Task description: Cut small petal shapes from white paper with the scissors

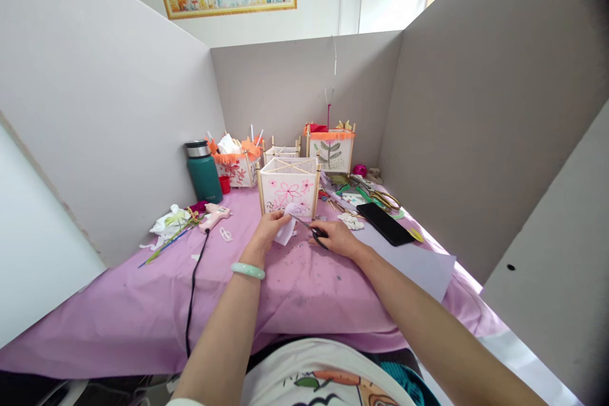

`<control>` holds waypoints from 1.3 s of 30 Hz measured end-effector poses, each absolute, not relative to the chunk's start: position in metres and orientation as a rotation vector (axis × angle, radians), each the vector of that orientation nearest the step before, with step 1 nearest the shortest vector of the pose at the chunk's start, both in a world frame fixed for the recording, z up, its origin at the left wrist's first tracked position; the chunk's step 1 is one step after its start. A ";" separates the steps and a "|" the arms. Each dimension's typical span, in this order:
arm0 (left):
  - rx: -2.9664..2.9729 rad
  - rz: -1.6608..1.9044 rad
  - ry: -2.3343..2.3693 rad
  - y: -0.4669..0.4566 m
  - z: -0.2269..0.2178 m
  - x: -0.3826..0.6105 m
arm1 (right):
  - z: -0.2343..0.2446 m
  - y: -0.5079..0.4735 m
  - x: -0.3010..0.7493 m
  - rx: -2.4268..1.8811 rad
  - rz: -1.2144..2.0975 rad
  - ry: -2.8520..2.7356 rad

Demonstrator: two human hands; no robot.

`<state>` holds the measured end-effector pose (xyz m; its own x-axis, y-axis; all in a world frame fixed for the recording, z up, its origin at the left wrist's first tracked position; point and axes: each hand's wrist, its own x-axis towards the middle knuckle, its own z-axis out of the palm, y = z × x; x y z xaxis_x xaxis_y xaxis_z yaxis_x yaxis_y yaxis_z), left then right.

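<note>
My left hand (269, 233), with a pale green bangle on its wrist, pinches a small piece of white paper (285, 233). The paper's upper part is rounded and seems to carry faint lines. In my right hand (337, 238) are scissors (318, 233) with black handles; their blades point left and reach the paper. Whether the blades are parted is too small to tell. Just behind both hands stands a lantern (288, 189) with white panels, wooden stick edges and pink flowers drawn on its front.
Farther back are decorated lanterns (333, 155) with orange fringe. Leftward stand a green bottle (204, 172) and a pink glue gun (215, 217) with a black cord. To the right lie a black phone (385, 223), a white sheet (419, 264) and gold-handled scissors (386, 200). Grey partitions (304, 76) enclose the table.
</note>
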<state>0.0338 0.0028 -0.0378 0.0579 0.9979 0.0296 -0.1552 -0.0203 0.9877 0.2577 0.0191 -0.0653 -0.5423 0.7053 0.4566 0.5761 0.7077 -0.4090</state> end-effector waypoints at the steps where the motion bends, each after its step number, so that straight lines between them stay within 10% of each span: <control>1: 1.137 1.253 1.036 0.003 -0.038 0.034 | -0.065 0.019 0.258 -0.973 0.275 -2.307; 39: 1.222 1.150 1.049 0.001 -0.037 0.036 | -0.066 0.019 0.257 -0.952 0.288 -2.317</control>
<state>0.0357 0.0007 -0.0374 0.1361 0.9906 0.0143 -0.0763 -0.0039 0.9971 0.2565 0.0194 -0.0656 -0.5552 0.6957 0.4558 0.5628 0.7177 -0.4100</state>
